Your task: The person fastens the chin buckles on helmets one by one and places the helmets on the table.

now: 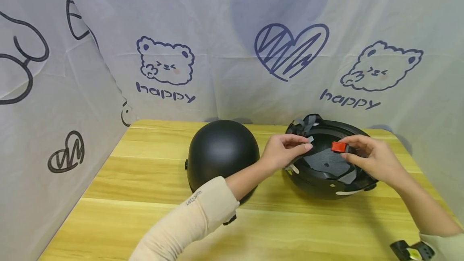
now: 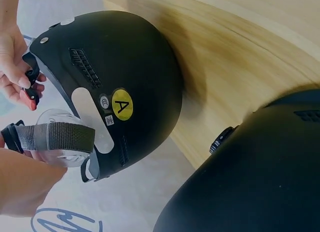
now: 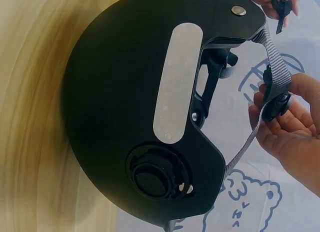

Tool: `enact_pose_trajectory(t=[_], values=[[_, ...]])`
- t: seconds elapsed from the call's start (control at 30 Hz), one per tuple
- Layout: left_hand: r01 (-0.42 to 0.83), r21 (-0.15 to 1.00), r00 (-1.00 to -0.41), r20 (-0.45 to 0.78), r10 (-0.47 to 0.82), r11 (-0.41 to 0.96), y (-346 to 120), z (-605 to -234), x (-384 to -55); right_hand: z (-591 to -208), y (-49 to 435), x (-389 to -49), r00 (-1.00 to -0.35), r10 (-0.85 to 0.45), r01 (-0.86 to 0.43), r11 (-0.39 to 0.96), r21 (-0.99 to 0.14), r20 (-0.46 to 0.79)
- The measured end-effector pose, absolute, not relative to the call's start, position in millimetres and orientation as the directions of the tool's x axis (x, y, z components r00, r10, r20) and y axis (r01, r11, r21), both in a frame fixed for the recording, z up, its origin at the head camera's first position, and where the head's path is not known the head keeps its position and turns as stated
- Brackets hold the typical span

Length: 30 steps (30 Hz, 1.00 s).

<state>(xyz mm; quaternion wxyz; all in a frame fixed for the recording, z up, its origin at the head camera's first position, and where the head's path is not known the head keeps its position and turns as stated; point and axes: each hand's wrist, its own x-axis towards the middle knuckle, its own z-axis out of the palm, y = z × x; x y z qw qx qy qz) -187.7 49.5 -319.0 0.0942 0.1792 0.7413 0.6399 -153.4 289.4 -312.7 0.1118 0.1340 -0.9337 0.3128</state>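
An upturned black helmet (image 1: 319, 188) lies on the right of the table, its dark lining facing up. Over its left side, my left hand (image 1: 280, 150) pinches the end of a chin strap; the left wrist view shows the grey webbing (image 2: 70, 137) with a black clip piece (image 2: 12, 137) on it. My right hand (image 1: 380, 158) grips a black buckle with a red button (image 1: 338, 147) above the helmet's right side. In the right wrist view this buckle (image 3: 275, 104) hangs on grey straps (image 3: 277, 67) fixed to the helmet. The two strap ends are apart.
A second black helmet (image 1: 222, 152), dome up, stands left of the first, under my left forearm. Both are on a wood-grain table (image 1: 145, 184). A white curtain (image 1: 232, 83) with drawn bears and hearts hangs behind and to the sides.
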Motion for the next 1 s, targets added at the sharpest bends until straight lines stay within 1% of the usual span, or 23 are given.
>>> enact_pose_trajectory(t=[0.23, 0.4, 0.53, 0.63, 0.8, 1.0], values=[[0.208, 0.960, -0.902, 0.114, 0.416, 0.188, 47, -319, -190, -313, 290, -154, -0.941, -0.179, -0.318, 0.756, -0.572, 0.287], [0.178, 0.955, -0.908, 0.068, 0.414, 0.235, 46, -324, -188, -314, 288, -153, -0.938, -0.162, -0.321, 0.736, -0.596, 0.305], [0.172, 0.958, -0.908, 0.064, 0.413, 0.230, 46, -325, -188, -313, 289, -153, -0.934, -0.160, -0.337, 0.698, -0.632, 0.321], [0.213, 0.945, -0.901, 0.092, 0.424, 0.249, 46, -324, -188, -312, 292, -154, -0.930, -0.177, -0.353, 0.669, -0.654, 0.321], [0.321, 0.894, -0.878, 0.157, 0.453, 0.312, 47, -319, -190, -312, 296, -153, -0.923, -0.211, -0.379, 0.636, -0.672, 0.321], [0.367, 0.866, -0.864, 0.183, 0.469, 0.338, 52, -314, -194, -310, 298, -153, -0.904, -0.276, -0.427, 0.595, -0.681, 0.326]])
